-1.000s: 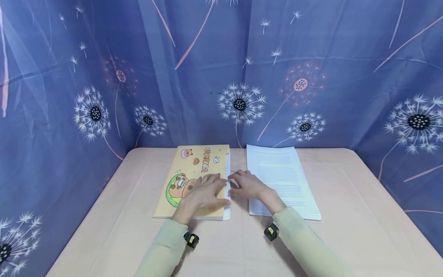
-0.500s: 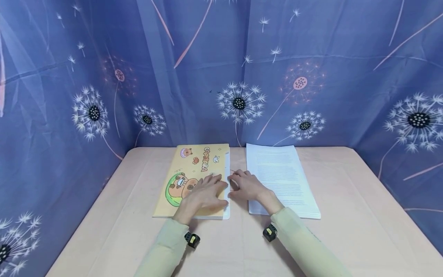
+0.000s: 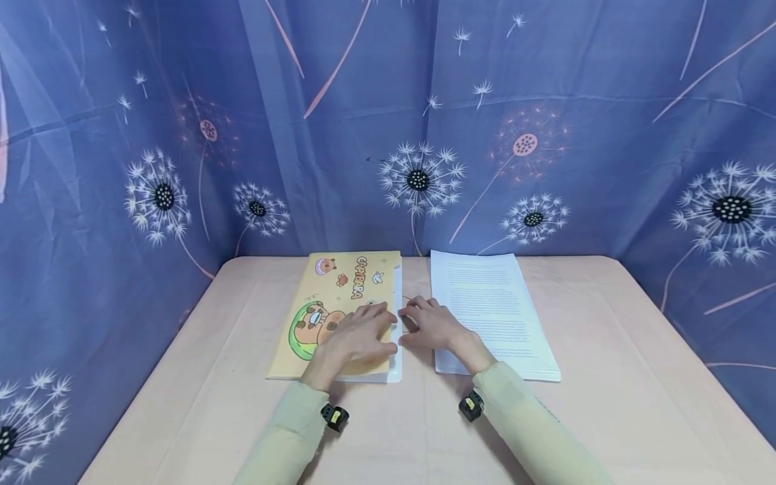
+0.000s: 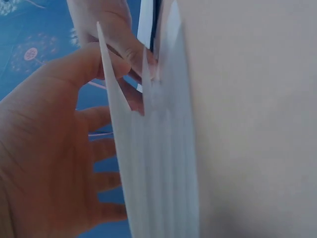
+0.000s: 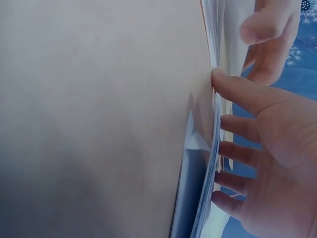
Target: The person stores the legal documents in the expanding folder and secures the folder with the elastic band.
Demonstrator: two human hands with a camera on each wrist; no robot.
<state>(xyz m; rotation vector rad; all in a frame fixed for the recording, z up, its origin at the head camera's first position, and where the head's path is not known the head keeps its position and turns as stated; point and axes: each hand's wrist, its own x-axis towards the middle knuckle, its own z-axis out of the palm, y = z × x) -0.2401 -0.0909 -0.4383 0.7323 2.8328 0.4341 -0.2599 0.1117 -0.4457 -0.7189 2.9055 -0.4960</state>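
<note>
A yellow folder (image 3: 327, 283) with a cartoon capybara cover lies left of centre on the table; its white inner layers (image 4: 161, 163) stand slightly apart at the near edge. My left hand (image 3: 358, 337) rests spread on the cover, its thumb reaching the white right edge. In the left wrist view, that thumb's tip shows past the uppermost layer. From the right, my right hand (image 3: 436, 330) touches the folder's edge with bent fingers. Thumb and fingertips meet the layer edges (image 5: 214, 119) in the right wrist view. Whether it holds a layer is unclear.
To the right lies a stack of printed paper (image 3: 491, 303), partly under my right wrist. A pale cloth covers the table (image 3: 424, 431). Blue dandelion-patterned curtains (image 3: 339, 135) stand behind and at both sides.
Both hands stay nearly where they were at the folder's right edge. The view shifts very slightly; folder and paper stack keep their places.
</note>
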